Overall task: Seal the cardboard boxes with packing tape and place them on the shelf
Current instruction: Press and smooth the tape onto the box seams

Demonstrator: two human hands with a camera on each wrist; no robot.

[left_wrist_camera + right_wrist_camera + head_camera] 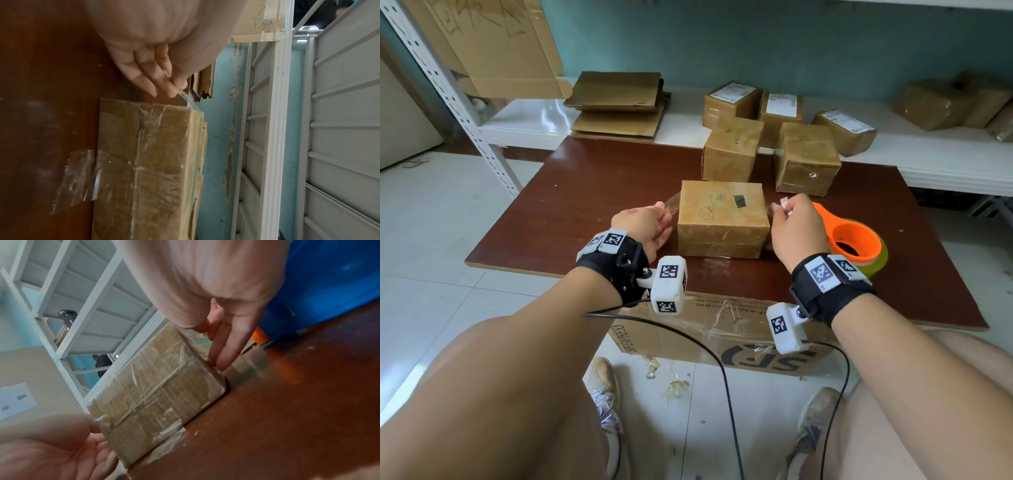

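Observation:
A tape-wrapped cardboard box (722, 219) (148, 162) (156, 389) lies on the brown table (592, 192). A strip of clear tape (670, 202) (186, 97) runs over its top and sticks out at both sides. My left hand (650, 222) (164, 84) pinches the strip's left end beside the box. My right hand (791, 222) (222, 344) pinches the crumpled right end, with its other fingers pointing down at the box's edge. An orange tape dispenser (854, 240) with its roll sits just right of that hand. A loose tape flap (78, 178) hangs from the box's near side.
Two sealed boxes (732, 150) (806, 159) stand behind on the table. The white shelf (524, 123) beyond holds labelled boxes (780, 106) and flattened cardboard (619, 102). A large printed carton (722, 332) sits under the table's near edge, by my feet.

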